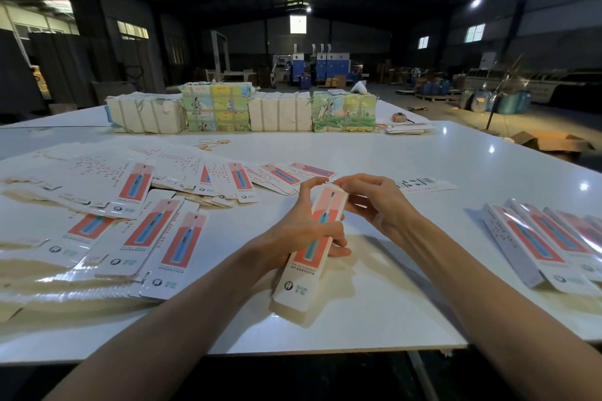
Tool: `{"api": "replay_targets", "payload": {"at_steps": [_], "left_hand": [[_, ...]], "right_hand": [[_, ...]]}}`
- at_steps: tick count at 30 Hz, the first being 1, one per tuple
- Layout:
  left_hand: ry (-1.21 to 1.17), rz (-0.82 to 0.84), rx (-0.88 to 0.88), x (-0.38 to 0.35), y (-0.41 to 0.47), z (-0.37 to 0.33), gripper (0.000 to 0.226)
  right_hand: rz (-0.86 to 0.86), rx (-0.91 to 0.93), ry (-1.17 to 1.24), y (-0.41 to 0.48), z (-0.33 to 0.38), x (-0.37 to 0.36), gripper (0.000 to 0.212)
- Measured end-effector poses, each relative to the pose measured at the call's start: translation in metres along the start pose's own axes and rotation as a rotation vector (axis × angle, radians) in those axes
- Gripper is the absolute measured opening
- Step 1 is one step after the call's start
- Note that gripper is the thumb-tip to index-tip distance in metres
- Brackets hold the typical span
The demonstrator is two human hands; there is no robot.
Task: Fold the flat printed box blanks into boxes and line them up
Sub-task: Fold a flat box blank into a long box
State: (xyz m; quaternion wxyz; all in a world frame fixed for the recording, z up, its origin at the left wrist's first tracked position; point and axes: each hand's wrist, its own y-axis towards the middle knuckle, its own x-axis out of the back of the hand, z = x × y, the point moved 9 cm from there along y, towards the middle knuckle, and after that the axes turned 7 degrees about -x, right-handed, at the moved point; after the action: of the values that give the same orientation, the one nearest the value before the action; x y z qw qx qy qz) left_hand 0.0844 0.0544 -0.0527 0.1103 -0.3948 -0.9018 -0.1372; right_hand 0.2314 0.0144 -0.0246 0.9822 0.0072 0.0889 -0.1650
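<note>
A long white box (304,273) printed with a blue toothbrush on red stands tilted at the table's middle front, its near end on the white table (407,309). My left hand (299,231) grips its left side around the middle. My right hand (374,202) pinches its far top end, where a flap sticks up. Flat printed blanks (136,215) lie spread and overlapping across the left half of the table. Several folded boxes (550,244) lie side by side in a row at the right edge.
Four wrapped bundles (241,111) stand in a row at the back of the table, with rubber bands (211,143) in front of them. A few loose blanks (410,128) lie at the back right. The table's front edge runs just below the box.
</note>
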Motion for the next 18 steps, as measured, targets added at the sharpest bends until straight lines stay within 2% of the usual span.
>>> {"api": "replay_targets", "payload": {"at_steps": [3, 6, 8, 11, 13, 18], "left_hand": [[0.014, -0.004, -0.002, 0.001, -0.002, -0.001, 0.103], [0.098, 0.026, 0.008, -0.001, -0.005, -0.002, 0.107], [0.114, 0.048, 0.016, -0.003, -0.005, 0.000, 0.108], [0.056, 0.069, 0.001, -0.005, -0.005, 0.000, 0.106], [0.004, 0.085, -0.004, -0.007, -0.004, -0.001, 0.097], [0.075, 0.090, -0.049, -0.006, -0.005, -0.007, 0.081]], "right_hand": [[0.012, -0.047, 0.057, -0.001, -0.005, -0.001, 0.014], [-0.028, -0.198, 0.161, 0.000, -0.018, 0.004, 0.011], [-0.042, -0.246, 0.146, 0.000, -0.021, 0.007, 0.010], [-0.067, -0.219, 0.096, 0.000, -0.018, 0.008, 0.010], [-0.102, -0.181, 0.056, 0.000, -0.015, 0.009, 0.009], [-0.099, -0.127, -0.020, 0.001, -0.009, 0.009, 0.009]]}}
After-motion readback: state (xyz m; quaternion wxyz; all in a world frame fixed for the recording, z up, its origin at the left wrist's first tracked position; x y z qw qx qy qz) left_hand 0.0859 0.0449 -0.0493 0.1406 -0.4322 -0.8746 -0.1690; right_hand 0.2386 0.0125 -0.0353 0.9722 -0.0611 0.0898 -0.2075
